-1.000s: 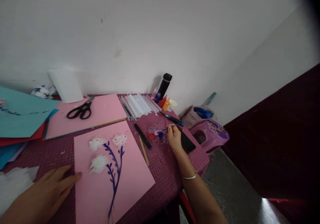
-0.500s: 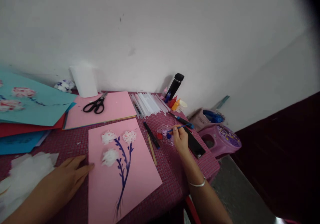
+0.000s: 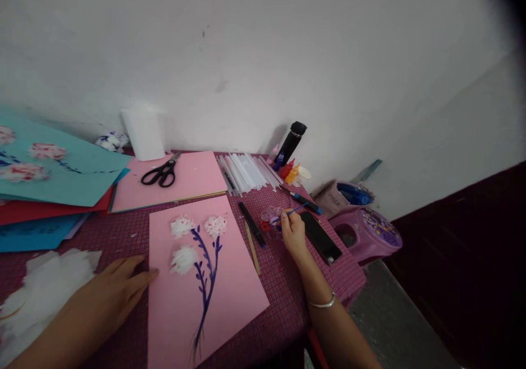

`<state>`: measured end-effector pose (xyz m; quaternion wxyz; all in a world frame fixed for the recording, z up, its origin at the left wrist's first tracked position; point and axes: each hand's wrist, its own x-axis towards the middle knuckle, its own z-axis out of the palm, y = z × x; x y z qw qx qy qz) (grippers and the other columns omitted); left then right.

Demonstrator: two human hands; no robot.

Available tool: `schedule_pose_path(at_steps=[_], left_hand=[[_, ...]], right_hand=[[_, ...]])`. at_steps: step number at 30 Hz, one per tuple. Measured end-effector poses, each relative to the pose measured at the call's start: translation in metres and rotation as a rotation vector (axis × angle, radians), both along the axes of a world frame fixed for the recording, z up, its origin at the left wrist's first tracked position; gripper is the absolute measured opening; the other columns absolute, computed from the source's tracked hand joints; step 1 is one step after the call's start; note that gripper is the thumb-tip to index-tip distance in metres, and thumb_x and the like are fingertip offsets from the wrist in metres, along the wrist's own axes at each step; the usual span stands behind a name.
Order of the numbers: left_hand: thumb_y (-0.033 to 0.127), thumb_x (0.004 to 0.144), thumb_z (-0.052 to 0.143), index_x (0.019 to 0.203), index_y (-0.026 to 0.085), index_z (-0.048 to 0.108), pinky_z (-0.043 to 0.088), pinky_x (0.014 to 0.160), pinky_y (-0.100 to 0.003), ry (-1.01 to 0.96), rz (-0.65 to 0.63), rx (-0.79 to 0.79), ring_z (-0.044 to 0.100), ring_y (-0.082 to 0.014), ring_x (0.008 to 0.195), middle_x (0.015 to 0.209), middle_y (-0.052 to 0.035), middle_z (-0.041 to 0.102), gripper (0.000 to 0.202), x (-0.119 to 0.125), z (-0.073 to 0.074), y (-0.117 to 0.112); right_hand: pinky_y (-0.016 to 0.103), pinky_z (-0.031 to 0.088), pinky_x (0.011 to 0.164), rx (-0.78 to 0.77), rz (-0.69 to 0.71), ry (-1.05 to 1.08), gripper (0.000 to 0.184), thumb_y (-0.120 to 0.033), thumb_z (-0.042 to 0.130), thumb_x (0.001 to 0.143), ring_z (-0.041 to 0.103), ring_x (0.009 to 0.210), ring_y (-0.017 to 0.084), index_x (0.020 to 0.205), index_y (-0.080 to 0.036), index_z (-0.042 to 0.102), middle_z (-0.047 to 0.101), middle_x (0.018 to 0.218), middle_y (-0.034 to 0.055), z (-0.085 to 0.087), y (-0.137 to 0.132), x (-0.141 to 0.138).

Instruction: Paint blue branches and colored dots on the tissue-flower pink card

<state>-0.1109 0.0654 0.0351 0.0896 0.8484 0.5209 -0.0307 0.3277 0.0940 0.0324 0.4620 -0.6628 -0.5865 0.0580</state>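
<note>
My right hand [image 3: 294,235] pinches a thin blue paintbrush [image 3: 299,208], held over a small clear paint palette [image 3: 269,213] with red and purple-blue paint in its wells. The brush tip is partly hidden by my fingers. My left hand [image 3: 117,289] lies flat with fingers stretched, its thumb at the left edge of a pink sheet [image 3: 242,297]. On that sheet are a dark blue painted branch [image 3: 211,274] with small leaves and three fluffy white blossoms, two of them dabbed with red. Crumpled white tissue [image 3: 57,278] lies beside my left wrist.
A black marker [image 3: 252,223] and a wooden stick [image 3: 252,248] lie between sheet and palette. Behind are black scissors [image 3: 160,174], clear glue sticks [image 3: 249,171], paint bottles [image 3: 292,172] and a black flask [image 3: 292,141]. A phone [image 3: 321,238] lies right; a purple stool [image 3: 370,232] stands beyond.
My right hand has moved slightly left and down over the palette with the paintbrush. The whole view has shifted a little; my left hand stays at the sheet's edge.
</note>
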Motion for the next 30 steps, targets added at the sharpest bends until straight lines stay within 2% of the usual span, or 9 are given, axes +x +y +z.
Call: schedule_pose_path(at_steps=[6,10,13,17,21,24,27,30], left_hand=[[0.018,0.089,0.036,0.115,0.03,0.073,0.046,0.099,-0.051,0.006,0.001,0.011,0.06,-0.0346,0.116,0.128,-0.0146,0.065,0.047,0.002,0.003,-0.001],[0.022,0.091,0.034,0.115,0.03,0.073,0.048,0.098,-0.05,-0.014,0.033,-0.007,0.058,-0.034,0.118,0.129,-0.0136,0.064,0.046,0.003,0.005,-0.002],[0.024,0.09,0.035,0.115,0.03,0.073,0.049,0.098,-0.051,-0.023,0.016,-0.019,0.059,-0.0349,0.119,0.129,-0.0145,0.065,0.045,0.002,0.005,-0.001],[0.025,0.09,0.038,0.114,0.029,0.074,0.049,0.098,-0.053,-0.046,-0.007,-0.007,0.06,-0.0373,0.119,0.126,-0.0174,0.065,0.043,0.001,0.005,0.0],[0.026,0.09,0.037,0.114,0.029,0.074,0.05,0.096,-0.055,-0.035,-0.024,0.015,0.06,-0.0381,0.117,0.126,-0.0175,0.066,0.044,0.0,0.0,0.0],[0.022,0.091,0.034,0.115,0.031,0.073,0.05,0.097,-0.052,-0.018,-0.026,0.056,0.061,-0.0356,0.117,0.125,-0.0156,0.067,0.047,0.0,-0.003,0.0],[0.019,0.091,0.035,0.116,0.032,0.072,0.05,0.098,-0.047,0.009,-0.01,0.042,0.06,-0.0328,0.118,0.127,-0.0135,0.066,0.047,0.004,0.004,-0.002],[0.012,0.088,0.039,0.116,0.03,0.072,0.049,0.1,-0.049,0.015,-0.006,-0.003,0.061,-0.0306,0.115,0.125,-0.0118,0.066,0.047,0.013,0.023,-0.008]], right_hand=[[0.031,0.048,0.066,-0.014,0.003,0.065,0.028,-0.042,0.047,0.094,0.063,0.066,0.021,0.084,-0.021,0.062,0.068,0.068,0.0034,-0.003,0.0,0.002],[0.03,0.047,0.061,-0.009,-0.007,0.136,0.031,-0.044,0.043,0.096,0.062,0.061,0.02,0.086,-0.02,0.06,0.066,0.063,0.0017,-0.007,0.002,0.005],[0.03,0.047,0.062,-0.01,0.002,0.182,0.029,-0.045,0.049,0.092,0.062,0.06,0.02,0.081,-0.021,0.06,0.066,0.062,0.0012,-0.008,0.002,0.005],[0.029,0.047,0.061,-0.006,0.004,0.273,0.03,-0.048,0.054,0.089,0.062,0.059,0.019,0.078,-0.021,0.061,0.066,0.061,0.0008,-0.003,0.002,0.003],[0.029,0.047,0.059,0.028,-0.058,0.417,0.033,-0.052,0.052,0.089,0.06,0.055,0.018,0.079,-0.021,0.059,0.064,0.057,-0.0011,0.005,0.002,0.003],[0.03,0.048,0.057,0.057,-0.102,0.53,0.036,-0.056,0.051,0.087,0.058,0.051,0.017,0.078,-0.021,0.056,0.061,0.053,-0.0027,0.009,0.003,0.006],[0.03,0.048,0.054,0.066,-0.087,0.625,0.038,-0.058,0.053,0.084,0.057,0.048,0.017,0.076,-0.021,0.056,0.06,0.053,-0.0029,0.017,0.002,0.007],[0.029,0.047,0.053,0.064,-0.013,0.703,0.032,-0.054,0.058,0.082,0.056,0.048,0.016,0.076,-0.022,0.056,0.059,0.053,-0.0036,0.032,0.002,-0.006]])
